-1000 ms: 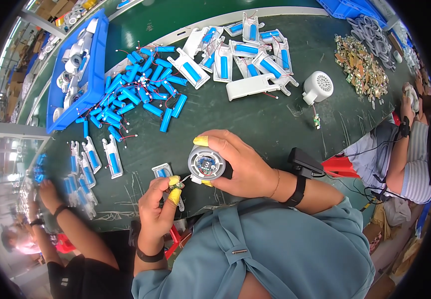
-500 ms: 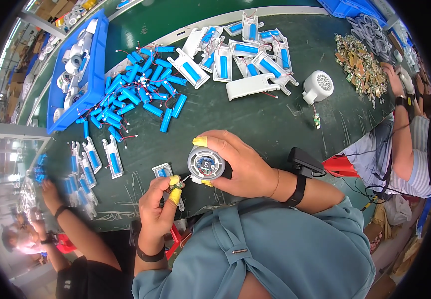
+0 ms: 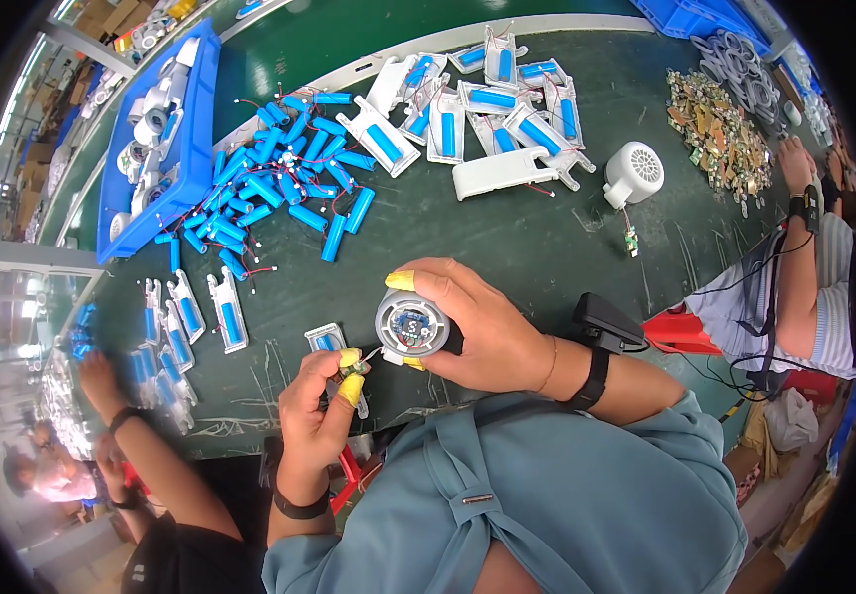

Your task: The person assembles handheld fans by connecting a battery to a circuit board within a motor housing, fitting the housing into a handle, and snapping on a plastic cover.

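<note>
In my right hand (image 3: 492, 332) is a round grey-and-white fan head (image 3: 386, 327), its open side up and a blue part with wiring showing inside. The fingers wrap round its far and near sides, with yellow tape on the tips. My left hand (image 3: 311, 411), also taped yellow at thumb and forefinger, pinches a small green circuit board (image 3: 356, 367). A short pale wire runs from the board toward the fan head. Beneath the left fingers lies a white handle shell with a blue battery (image 3: 325, 341), partly covered by the hand.
Loose blue batteries (image 3: 334, 238) lie heaped at far left, beside a blue bin (image 3: 205, 109) of white parts. White shells with batteries (image 3: 448, 129) are piled far centre. At right are another fan head (image 3: 634, 173), circuit boards (image 3: 720, 134) and grey rings (image 3: 735, 64). Co-workers sit on both sides.
My hands keep nearly the same hold and place. The co-worker's hand at right has shifted nearer the heap of boards; the left co-worker's arm has moved slightly.
</note>
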Tool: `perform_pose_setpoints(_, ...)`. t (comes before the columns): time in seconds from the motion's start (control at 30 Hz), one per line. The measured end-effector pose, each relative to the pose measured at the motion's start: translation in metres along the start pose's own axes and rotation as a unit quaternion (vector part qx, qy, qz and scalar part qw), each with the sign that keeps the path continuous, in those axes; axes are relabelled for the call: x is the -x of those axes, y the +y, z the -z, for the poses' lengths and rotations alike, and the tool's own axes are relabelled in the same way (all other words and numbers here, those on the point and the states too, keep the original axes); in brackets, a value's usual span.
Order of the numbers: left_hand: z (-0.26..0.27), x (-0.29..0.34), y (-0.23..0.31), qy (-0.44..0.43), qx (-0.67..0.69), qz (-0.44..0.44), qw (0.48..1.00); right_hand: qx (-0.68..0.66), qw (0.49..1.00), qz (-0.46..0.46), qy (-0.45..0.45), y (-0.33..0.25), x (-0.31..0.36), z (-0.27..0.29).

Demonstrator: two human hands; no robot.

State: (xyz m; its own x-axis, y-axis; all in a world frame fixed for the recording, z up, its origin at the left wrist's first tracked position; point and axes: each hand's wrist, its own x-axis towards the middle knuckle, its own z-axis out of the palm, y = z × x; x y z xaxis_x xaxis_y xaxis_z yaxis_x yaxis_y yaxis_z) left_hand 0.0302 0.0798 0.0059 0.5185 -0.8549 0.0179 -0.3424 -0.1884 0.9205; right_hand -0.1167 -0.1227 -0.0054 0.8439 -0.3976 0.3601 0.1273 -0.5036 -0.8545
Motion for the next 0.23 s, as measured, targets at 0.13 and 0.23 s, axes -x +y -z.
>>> perform_pose_setpoints(0.13,-0.0003,0.0003,0.0000,0.001,0.005,0.003,1.000,0.002,1.000,0.006,0.001,0.0006,0.0001,0.0000)
perform_pose_setpoints(0.23,-0.0005,0.0000,0.0008,-0.001,0.006,0.007,1.000,-0.003,1.000,-0.004,-0.003,0.0004,0.0002,-0.0001)
